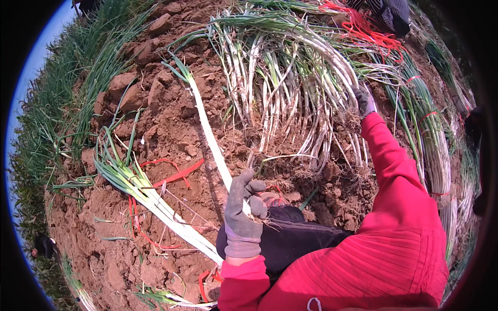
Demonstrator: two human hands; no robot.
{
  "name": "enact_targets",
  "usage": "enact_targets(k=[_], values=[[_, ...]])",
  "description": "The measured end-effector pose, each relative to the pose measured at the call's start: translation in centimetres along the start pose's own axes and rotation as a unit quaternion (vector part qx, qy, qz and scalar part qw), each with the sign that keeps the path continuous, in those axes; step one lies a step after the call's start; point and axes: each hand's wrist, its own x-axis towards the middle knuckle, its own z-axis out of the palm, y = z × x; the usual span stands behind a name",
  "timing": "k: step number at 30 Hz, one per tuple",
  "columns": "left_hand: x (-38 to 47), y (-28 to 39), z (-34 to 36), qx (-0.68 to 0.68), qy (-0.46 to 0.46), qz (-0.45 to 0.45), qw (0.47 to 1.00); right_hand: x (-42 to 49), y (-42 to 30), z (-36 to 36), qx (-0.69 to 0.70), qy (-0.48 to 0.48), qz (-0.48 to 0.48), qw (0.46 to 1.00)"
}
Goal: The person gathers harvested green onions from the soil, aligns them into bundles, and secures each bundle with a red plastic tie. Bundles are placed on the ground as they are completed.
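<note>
My left hand (244, 217), in a grey glove, grips one long spring onion (212, 134) near its root end. Its white stalk slants up and away to trimmed green leaves. My right hand (364, 100), also gloved, is closed around several long stalks (337, 58) at the right side of a spring onion heap (276, 85); its fingertips are partly hidden. Soil clings to the roots in the heap. Left of my legs, a small group of cleaner spring onions (167, 210) lies across red plastic strips (179, 174) and thin sticks.
Tied spring onion bundles (432, 136) lie along the right. A tangle of red strips (362, 31) is at the upper right, near a person's patterned clothing (385, 15). Growing onion plants (89, 77) border the left. Clods (130, 93) roughen the brown soil.
</note>
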Motion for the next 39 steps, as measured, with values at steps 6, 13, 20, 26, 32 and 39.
enact_targets(k=[6,13,20,26,32,39], values=[[-0.3,-0.3,0.3,-0.003,0.029,-0.014,0.999,-7.0,8.7,1.4,-0.499,0.074,-0.183,0.844],[0.5,-0.6,0.5,0.061,0.012,-0.024,0.998,-9.8,11.3,26.8,-0.373,-0.176,-0.113,0.904],[1.0,0.0,0.0,0.087,-0.008,-0.012,0.996,-4.9,18.4,30.8,-0.476,-0.184,0.055,0.858],[1.1,0.0,0.1,0.139,-0.026,0.018,0.990,-3.0,18.5,22.9,0.155,-0.110,0.303,0.934],[0.7,-0.2,0.0,0.107,-0.003,0.018,0.994,-10.1,7.8,15.4,0.026,-0.167,0.132,0.977],[0.5,-0.6,-0.5,0.046,0.013,-0.028,0.998,-11.2,4.0,13.5,-0.203,-0.194,0.111,0.953]])
